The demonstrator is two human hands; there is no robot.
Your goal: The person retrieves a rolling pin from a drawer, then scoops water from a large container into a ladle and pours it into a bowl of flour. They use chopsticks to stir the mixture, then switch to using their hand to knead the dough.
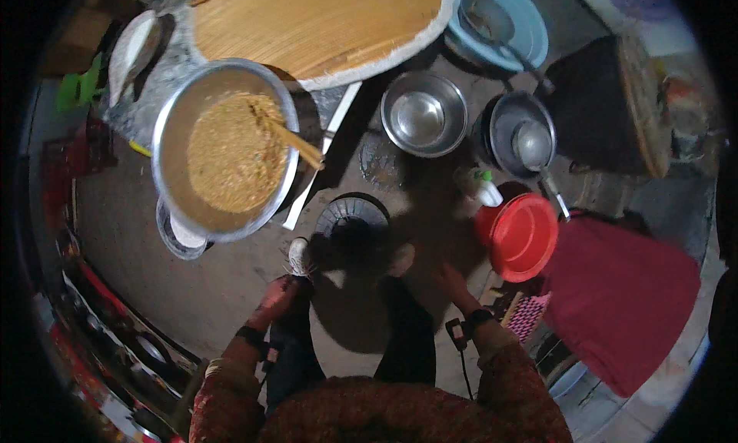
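Note:
My left hand (281,296) hangs beside my left trouser leg, close to the white shoe (298,257). My right hand (452,280) is low in shadow, to the left of a red plastic basin (527,237) and apart from it. Nothing shows in either hand, but the fingers are too dark to make out. Ahead on the left stands a large metal bowl (157,137) holding a tan, lumpy mixture (230,160). Several wooden chopsticks (297,145) stick out of the mixture over the bowl's right rim.
A steel basin (389,111) and a dark pan (553,123) with a ladle (533,146) are ahead. Behind them are a light-blue basin (536,22) and a wooden board (323,28). A maroon cloth (622,293) covers something at right. A round ribbed object (351,212) sits before my feet.

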